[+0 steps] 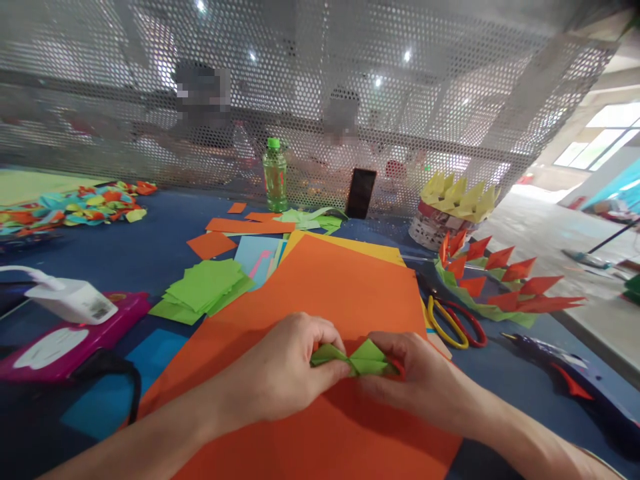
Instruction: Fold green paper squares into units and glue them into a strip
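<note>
My left hand [285,373] and my right hand [425,380] meet over a large orange paper sheet [320,293] on the blue table. Between them is a small folded green paper piece [357,359], creased into pointed flaps. The fingers of both hands are closed on it, the left pinching its left end and the right pinching its right end. A bit of red-orange shows under the right fingers. The scissors lie closest to my right hand.
A stack of green paper squares [205,288] lies to the left, with a pink case [70,340] and white charger [73,300]. Scissors [453,320], an orange and green paper ring [500,283], a glue gun [570,373], a green bottle [275,175] and a phone [361,193] stand around. Perforated screen behind.
</note>
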Tool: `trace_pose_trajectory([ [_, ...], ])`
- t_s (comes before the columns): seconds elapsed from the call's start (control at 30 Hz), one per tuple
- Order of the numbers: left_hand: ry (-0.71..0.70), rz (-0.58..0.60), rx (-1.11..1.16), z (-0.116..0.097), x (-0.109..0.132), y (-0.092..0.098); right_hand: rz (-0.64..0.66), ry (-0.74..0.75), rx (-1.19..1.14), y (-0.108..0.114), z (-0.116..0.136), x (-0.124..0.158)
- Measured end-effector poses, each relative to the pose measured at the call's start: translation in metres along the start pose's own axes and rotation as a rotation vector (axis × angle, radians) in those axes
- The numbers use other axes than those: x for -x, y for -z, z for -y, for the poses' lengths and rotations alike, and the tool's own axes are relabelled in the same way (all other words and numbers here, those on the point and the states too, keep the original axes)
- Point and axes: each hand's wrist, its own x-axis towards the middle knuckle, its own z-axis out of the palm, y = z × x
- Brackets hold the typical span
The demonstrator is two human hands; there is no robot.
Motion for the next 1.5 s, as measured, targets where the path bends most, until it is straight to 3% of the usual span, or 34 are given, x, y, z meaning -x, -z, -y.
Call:
trace_pose_trajectory([
  [0.53,0.033,0.106,0.026,0.005,-0.005,0.001,-0.212,0.161,0.233,-0.007,0.003,0.003],
  [0.93,-0.129,-0.049,-0.196,-0.003,0.004,-0.004,-0.137,0.191,0.081,-0.010,0.001,0.000],
  [1.17,-0.176,-0.077,-0.225,0.001,0.004,-0.007,-0.180,0.188,0.095,-0.013,-0.001,-0.001],
  [1.27,-0.177,-0.153,-0.196,0.006,-0.003,-0.001,-0.208,0.135,0.082,-0.007,-0.003,-0.006],
  [1.4,-0.206,-0.397,-0.155,0.013,-0.010,0.020,-0.243,0.085,0.027,0.006,-0.012,-0.020],
  [1.5,-0.200,-0.508,-0.137,0.018,-0.013,0.035,-0.274,0.062,-0.017,0.015,-0.018,-0.029],
])
